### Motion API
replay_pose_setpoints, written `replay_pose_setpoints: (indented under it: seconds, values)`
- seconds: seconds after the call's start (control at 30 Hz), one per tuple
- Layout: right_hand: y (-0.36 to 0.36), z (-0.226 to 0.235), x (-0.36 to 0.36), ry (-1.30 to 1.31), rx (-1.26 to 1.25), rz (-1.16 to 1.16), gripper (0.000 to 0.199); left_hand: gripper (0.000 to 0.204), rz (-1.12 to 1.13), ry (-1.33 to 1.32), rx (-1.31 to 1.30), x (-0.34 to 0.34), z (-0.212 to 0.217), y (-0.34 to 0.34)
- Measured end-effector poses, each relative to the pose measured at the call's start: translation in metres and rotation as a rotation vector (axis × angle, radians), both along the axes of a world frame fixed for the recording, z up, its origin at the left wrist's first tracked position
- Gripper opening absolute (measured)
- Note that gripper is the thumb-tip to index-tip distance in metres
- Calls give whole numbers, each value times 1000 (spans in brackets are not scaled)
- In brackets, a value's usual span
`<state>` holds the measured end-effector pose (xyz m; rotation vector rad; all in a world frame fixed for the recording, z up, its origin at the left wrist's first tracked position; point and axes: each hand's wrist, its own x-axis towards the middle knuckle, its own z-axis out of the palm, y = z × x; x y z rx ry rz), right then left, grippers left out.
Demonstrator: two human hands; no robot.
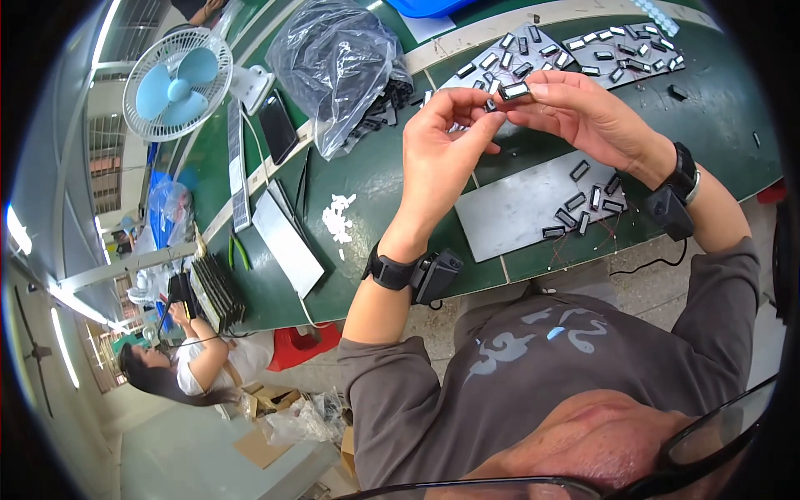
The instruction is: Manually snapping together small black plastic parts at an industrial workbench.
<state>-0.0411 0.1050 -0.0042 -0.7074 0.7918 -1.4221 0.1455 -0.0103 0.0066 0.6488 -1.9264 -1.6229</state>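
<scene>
Both hands are raised together over a green workbench (400, 196). In the fingertips of my right hand (587, 112) is a small rectangular part (515, 91) with a black frame and a pale face. Close to its left, my left hand (435, 154) pinches a tiny black piece (490, 106) between thumb and forefinger. Below the hands lies a grey metal plate (500, 221) with several similar framed parts (575, 201) and thin reddish wires at its right end. Beyond the hands, more framed parts (621, 52) are spread over other plates, partly hidden by my fingers.
Left of the hands are a clear plastic bag (329, 62) beside black pieces, a phone (277, 127), small white bits (337, 218), a pale plate (287, 242) and a green-handled tool (241, 252). A fan (177, 89) stands farther left. Another person (212, 362) works at the bench.
</scene>
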Motion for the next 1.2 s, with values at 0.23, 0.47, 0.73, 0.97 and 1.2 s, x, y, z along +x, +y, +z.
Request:
replay_pose_setpoints:
  seconds: [0.23, 0.47, 0.73, 0.97, 1.2]
  values:
    - [0, -3, 1, 90, 75, -80, 21, 22, 28, 39, 177, 1, -4, 1]
    - [3, -10, 11, 336, 90, -101, 18, 20, 138, -10, -542, 1, -6, 13]
    - [7, -18, 16, 395, 49, -110, 17, 22, 134, -53, -785, 1, -17, 21]
    - [7, -13, 18, 361, 91, -109, 17, 24, 124, -123, -636, 3, -16, 20]
    - [8, -11, 18, 363, 85, -126, 16, 23, 127, -136, -599, 1, -12, 23]
